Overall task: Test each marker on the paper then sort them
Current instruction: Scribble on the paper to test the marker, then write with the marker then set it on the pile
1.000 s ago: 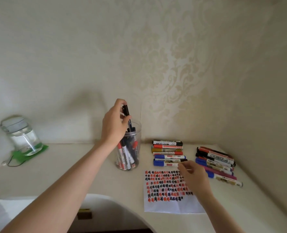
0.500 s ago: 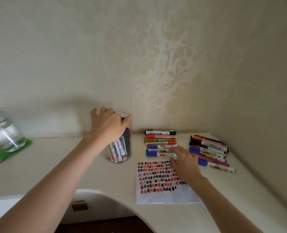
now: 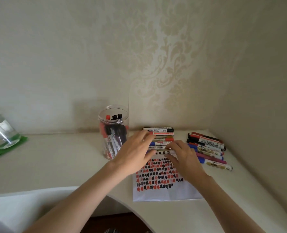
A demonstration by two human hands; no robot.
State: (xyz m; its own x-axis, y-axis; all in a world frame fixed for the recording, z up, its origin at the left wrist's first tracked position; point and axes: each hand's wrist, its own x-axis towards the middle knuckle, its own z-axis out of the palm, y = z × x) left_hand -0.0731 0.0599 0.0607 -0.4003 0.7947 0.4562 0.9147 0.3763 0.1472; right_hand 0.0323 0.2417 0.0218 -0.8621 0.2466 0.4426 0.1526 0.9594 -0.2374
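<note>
We hold a marker (image 3: 164,152) level at the paper's (image 3: 166,192) twelve o'clock edge, left hand (image 3: 136,152) and right hand (image 3: 184,158) pinching its ends. The paper is mostly covered in test marks, and two sorted groups lie at twelve (image 3: 159,137) and two o'clock (image 3: 206,148). The jar (image 3: 113,130) at ten o'clock holds several more, so we judge the job well along but unfinished.

The left ends of the markers in the middle row (image 3: 163,137) were hidden beneath the left hand (image 3: 136,153), and the ends of the marker (image 3: 163,152) held between both hands were covered by the fingers. The upper corners of the paper (image 3: 164,190) were concealed under the left hand and the right hand (image 3: 184,158). Far to the left of the hands, the water jar (image 3: 0,132) was cut off by the frame edge. Print on the marker labels was too small to be read.
</note>
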